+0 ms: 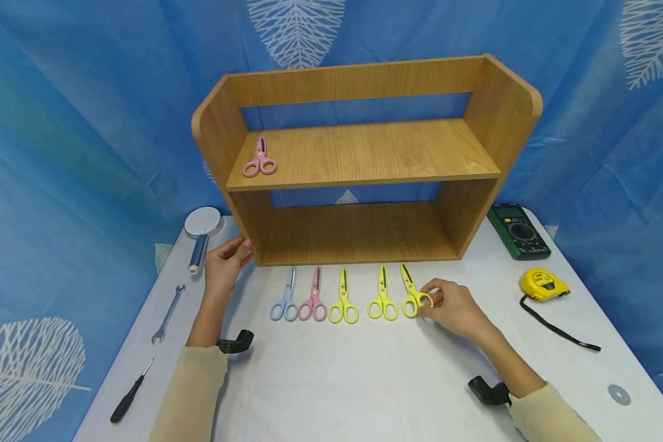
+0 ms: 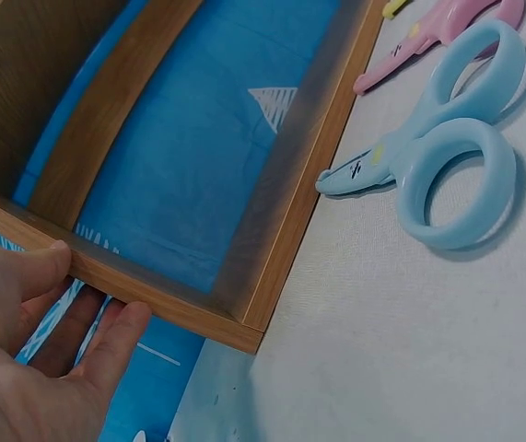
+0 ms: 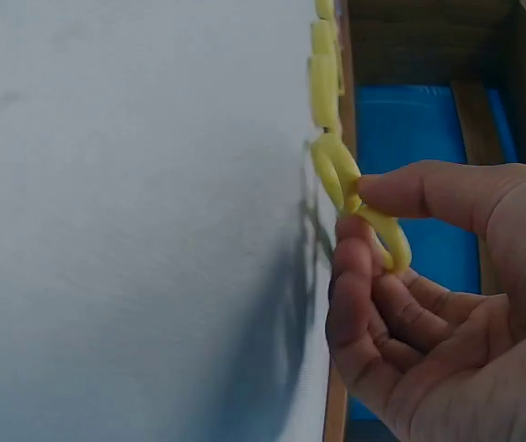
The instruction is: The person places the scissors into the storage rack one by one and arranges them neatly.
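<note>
A person's right hand (image 1: 455, 307) pinches the handle ring of the rightmost yellow scissors (image 1: 412, 293), last in a row of five lying on the desk (image 1: 364, 380) before a wooden shelf (image 1: 364, 159). The left hand (image 1: 224, 261), fingers relaxed and holding nothing, rests against the shelf's lower left corner. The pick-up appears to be just starting; lifting cleanly likely calls for a firmer grip on the ring.

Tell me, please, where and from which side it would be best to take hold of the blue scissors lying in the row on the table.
Probably by the two handle rings. The blue scissors lie flat with blades closed and pointing at the wooden shelf, rings toward the person. Come from the near side and above, pinching one ring; the pink scissors lie close alongside on the right, leaving little room there.
</note>
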The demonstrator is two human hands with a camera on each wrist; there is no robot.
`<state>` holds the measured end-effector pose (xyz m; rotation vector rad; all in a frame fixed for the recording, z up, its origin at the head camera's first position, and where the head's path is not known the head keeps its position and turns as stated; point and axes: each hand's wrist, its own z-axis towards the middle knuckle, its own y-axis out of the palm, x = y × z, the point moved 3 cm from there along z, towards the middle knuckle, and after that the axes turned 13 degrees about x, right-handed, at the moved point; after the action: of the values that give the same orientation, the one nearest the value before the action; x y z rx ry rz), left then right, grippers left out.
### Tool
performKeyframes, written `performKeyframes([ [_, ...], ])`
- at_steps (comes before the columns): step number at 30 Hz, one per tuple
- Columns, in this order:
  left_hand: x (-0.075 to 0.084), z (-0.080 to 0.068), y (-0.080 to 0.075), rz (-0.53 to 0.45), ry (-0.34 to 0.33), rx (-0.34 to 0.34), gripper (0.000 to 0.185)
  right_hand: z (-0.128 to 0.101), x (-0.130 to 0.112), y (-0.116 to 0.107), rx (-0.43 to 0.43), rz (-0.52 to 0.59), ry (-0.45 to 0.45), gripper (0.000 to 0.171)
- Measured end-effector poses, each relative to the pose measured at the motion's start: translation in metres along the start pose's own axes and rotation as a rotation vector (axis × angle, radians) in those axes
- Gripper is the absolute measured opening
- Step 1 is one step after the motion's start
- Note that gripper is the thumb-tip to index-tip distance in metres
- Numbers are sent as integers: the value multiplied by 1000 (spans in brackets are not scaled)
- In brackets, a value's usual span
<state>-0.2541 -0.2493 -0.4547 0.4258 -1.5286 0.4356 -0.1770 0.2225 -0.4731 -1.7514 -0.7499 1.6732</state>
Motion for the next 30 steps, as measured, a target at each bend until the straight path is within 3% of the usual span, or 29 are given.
performKeyframes([
  [5, 1, 0, 0, -6, -5, -8, 42, 0, -9, -15, -5, 68, 21, 41],
  [9, 0, -1, 0, -11, -6, -14, 43, -4, -33, -36, 11, 168, -64, 41],
  [14, 1, -2, 0, 4, -5, -7, 44, -6, -81, -66, 34, 306, -213, 38],
  [19, 1, -2, 0, 12, -7, 12, 43, 3, -135, -88, 111, 394, -324, 37],
  [25, 1, -4, 1, -6, -24, 8, 42, 23, -197, -95, 155, 438, -338, 39],
  [30, 2, -4, 2, 10, -21, 9, 42, 49, -243, -87, 163, 452, -352, 40],
])
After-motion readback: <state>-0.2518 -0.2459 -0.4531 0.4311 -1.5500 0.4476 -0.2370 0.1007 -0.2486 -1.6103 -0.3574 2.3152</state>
